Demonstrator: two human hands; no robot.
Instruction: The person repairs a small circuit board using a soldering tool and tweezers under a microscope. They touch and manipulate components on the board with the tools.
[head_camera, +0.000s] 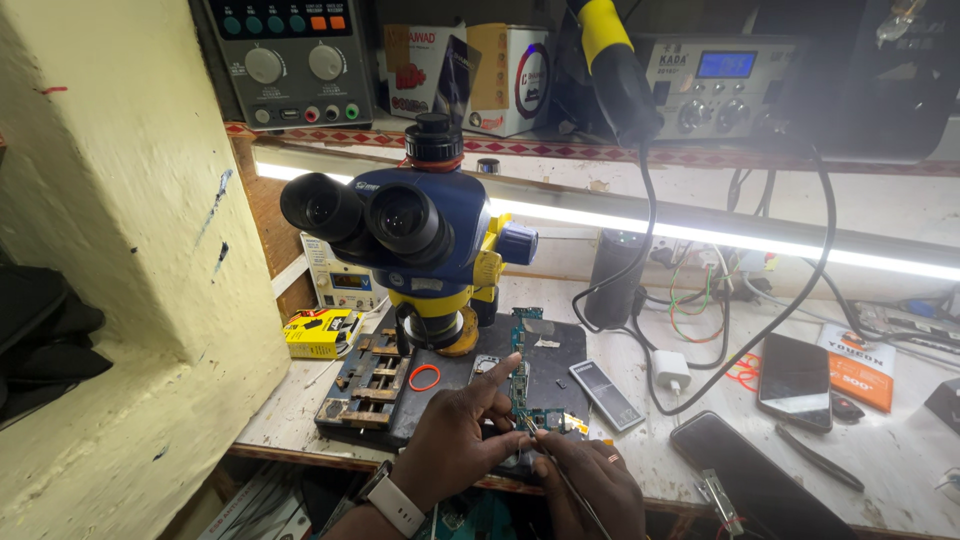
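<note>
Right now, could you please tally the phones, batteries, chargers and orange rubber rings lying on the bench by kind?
Phones: 2
Batteries: 1
White chargers: 1
Orange rubber rings: 1
Total: 5

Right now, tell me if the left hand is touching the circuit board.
Touching. The head view shows the left hand with its index finger stretched onto the circuit board, no gap visible at the fingertip.

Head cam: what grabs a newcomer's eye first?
The blue and yellow microscope at centre, its black eyepieces facing the camera. Below it, the left hand rests an index finger on a green circuit board on the dark work mat, while the right hand holds a thin tool to it. A bright light strip runs along the back.
</note>
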